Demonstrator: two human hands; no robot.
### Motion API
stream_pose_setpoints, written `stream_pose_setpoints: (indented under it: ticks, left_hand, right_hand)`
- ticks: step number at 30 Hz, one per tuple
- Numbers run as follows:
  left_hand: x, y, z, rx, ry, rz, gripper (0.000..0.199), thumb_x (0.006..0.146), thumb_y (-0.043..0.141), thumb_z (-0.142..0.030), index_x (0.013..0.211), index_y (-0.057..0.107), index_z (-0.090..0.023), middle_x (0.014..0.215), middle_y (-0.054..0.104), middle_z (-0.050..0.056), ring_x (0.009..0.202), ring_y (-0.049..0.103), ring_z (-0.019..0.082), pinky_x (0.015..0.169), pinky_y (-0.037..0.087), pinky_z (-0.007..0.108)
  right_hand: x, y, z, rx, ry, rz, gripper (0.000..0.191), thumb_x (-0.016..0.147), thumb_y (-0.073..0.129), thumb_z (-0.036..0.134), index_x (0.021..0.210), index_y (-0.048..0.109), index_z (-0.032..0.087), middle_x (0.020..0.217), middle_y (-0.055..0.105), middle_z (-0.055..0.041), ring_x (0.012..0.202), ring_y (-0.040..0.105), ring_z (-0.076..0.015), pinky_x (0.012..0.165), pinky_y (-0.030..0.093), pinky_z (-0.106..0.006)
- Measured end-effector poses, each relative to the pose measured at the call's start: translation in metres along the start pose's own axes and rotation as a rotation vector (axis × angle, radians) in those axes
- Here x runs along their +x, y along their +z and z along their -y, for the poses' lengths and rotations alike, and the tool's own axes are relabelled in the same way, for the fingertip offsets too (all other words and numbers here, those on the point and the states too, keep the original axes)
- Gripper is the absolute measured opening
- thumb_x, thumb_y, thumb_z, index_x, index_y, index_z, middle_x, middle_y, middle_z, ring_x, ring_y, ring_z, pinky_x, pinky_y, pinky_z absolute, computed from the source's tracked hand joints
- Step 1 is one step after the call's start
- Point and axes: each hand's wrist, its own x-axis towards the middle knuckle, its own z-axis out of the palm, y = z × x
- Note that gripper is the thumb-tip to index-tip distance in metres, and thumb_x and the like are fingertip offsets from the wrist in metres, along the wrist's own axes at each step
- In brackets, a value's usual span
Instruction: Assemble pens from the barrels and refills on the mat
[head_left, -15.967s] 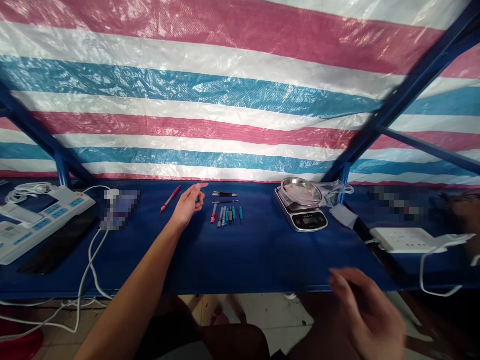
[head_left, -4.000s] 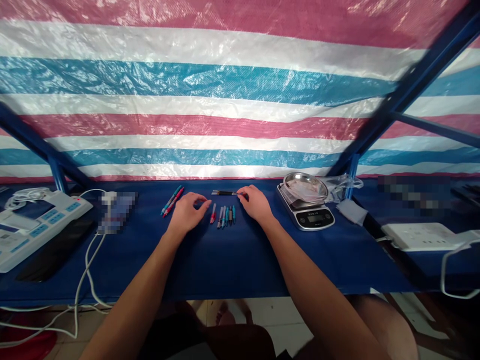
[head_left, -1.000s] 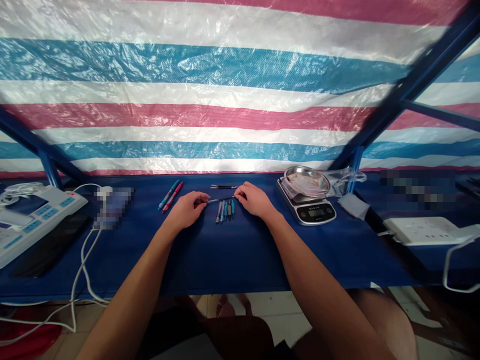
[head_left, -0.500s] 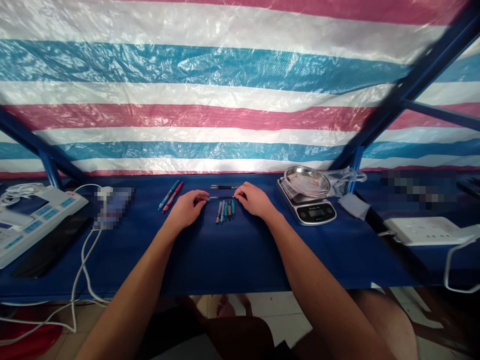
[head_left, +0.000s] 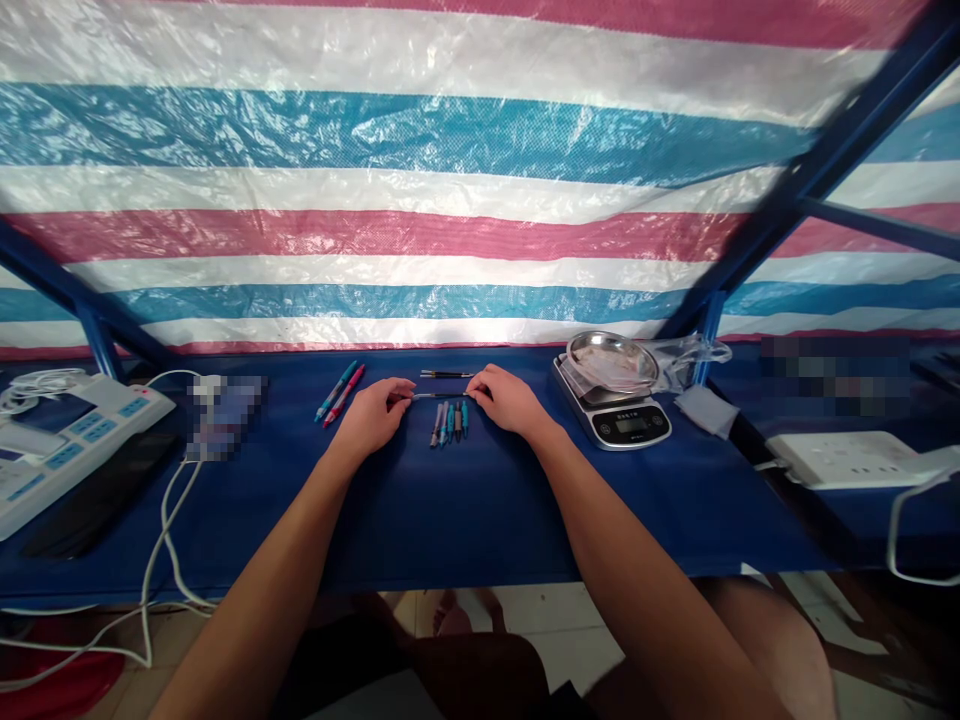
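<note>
My left hand (head_left: 367, 415) and my right hand (head_left: 510, 398) rest low over the blue-covered table, fingertips toward each other. Between them, a slim dark pen (head_left: 439, 395) lies level, its ends pinched in both hands' fingers. Just behind it lies another thin dark pen (head_left: 447, 374). Below it stands a close row of several short teal and grey pens (head_left: 448, 424), nearest my right hand. Left of my left hand, a teal pen (head_left: 337, 389) and a red pen (head_left: 345, 395) lie side by side.
A digital kitchen scale (head_left: 613, 418) holding a steel dish stands to the right, with a plastic bag and grey cloth beside it. A white power strip (head_left: 75, 440) and white cables lie at the left. A white socket (head_left: 847, 460) sits at the right. Striped tarpaulin hangs behind.
Since the older frames, both hands have closed on the slim pen, which was lying at the back with the other dark pen. Over the last second the hands have barely moved.
</note>
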Motion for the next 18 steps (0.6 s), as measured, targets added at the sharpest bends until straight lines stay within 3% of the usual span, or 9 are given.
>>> stream_pose_setpoints:
  ticks: [10,18]
  left_hand:
    - [0.004,0.002,-0.002,0.017,0.033,-0.011,0.027,0.098,0.061,-0.03,0.119,0.076,-0.023,0.118,0.081,0.009,0.11,0.077,0.029,0.104,0.061,0.043]
    - [0.005,0.01,-0.015,0.085,0.288,0.075,0.03,0.103,0.053,-0.029,0.123,0.076,-0.027,0.121,0.079,0.008,0.114,0.072,0.029,0.108,0.055,0.046]
  right_hand:
    - [-0.001,-0.002,0.002,-0.003,-0.008,0.007,0.016,0.103,0.06,0.017,0.099,0.075,0.022,0.108,0.067,-0.0062,0.089,0.063,-0.0192,0.079,0.044,-0.029]
    - [-0.001,0.002,0.003,0.004,-0.041,-0.016,0.014,0.103,0.061,0.018,0.097,0.074,0.023,0.105,0.068,-0.0058,0.089,0.063,-0.0197,0.081,0.045,-0.029]
